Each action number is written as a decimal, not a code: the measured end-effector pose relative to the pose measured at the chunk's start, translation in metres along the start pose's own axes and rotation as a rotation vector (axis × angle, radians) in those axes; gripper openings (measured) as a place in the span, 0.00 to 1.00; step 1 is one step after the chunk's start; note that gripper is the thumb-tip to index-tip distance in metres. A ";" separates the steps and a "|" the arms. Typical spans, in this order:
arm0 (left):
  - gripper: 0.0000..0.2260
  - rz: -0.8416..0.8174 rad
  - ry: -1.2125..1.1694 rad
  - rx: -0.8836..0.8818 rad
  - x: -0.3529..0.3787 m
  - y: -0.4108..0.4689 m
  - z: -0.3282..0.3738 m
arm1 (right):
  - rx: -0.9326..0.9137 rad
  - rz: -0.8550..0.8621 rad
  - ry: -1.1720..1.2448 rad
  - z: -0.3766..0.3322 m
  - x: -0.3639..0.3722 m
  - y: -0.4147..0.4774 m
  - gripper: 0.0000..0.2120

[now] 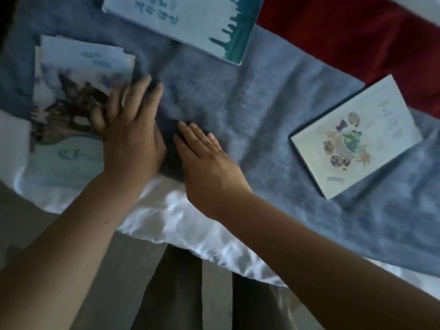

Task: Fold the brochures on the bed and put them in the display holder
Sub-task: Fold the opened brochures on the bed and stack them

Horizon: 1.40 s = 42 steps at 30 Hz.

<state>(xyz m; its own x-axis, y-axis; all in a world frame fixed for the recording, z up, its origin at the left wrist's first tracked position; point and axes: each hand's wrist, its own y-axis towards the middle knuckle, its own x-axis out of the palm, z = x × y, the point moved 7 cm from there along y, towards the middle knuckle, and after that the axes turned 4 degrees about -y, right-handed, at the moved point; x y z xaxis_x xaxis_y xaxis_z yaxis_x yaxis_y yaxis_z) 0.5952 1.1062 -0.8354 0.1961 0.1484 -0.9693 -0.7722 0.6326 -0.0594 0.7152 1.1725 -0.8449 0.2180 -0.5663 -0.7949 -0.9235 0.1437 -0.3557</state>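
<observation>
A grey-blue fuzzy blanket (238,96) is seen spread over the bed, with a white sheet (171,210) showing along its near edge at 6 o'clock and a red fabric (345,32) lying at 1 o'clock.

Three lots of brochures are laid on the blanket. At 9 o'clock a stack of brochures (71,91) is found, its sheets slightly fanned at the top. A dark brown picture is printed across the middle of the upper sheet, with teal lettering above and below it. The lettering is too blurred to be read. At 12 o'clock a larger brochure (190,20) is cut off by the frame edge. It is pale, with a ragged teal band down its right side and a column of teal characters near its top left, none of which can be made out. At 3 o'clock a folded brochure (357,139) lies tilted, well apart from the others. A ring of brown, purple and green food pictures is printed on it. Faint pale writing is set to the right of the ring, but it cannot be read.

The left hand (128,136) is laid on the right edge of the stack, fingers spread and straight, blurred by motion. Nothing is gripped by it. The right hand (207,163) is held flat just beside the left, at the centre of the frame. Its fingers are straight and together above the blanket, and nothing is held in it.
</observation>
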 end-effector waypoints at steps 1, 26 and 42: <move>0.25 -0.009 -0.038 0.060 0.006 0.000 0.029 | 0.019 0.033 -0.003 0.017 -0.007 -0.014 0.30; 0.24 -0.215 -0.189 0.229 0.085 -0.020 0.306 | 0.582 0.284 0.245 0.235 -0.060 -0.161 0.28; 0.48 -0.135 0.044 -0.254 0.043 0.190 0.150 | 0.755 0.361 0.159 0.222 -0.074 -0.101 0.43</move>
<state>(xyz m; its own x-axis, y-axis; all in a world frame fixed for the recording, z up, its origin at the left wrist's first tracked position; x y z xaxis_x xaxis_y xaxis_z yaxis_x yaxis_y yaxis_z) 0.5476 1.3474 -0.8528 0.2855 0.0389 -0.9576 -0.8687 0.4326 -0.2414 0.8624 1.3803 -0.8594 -0.1484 -0.4805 -0.8643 -0.4574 0.8083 -0.3708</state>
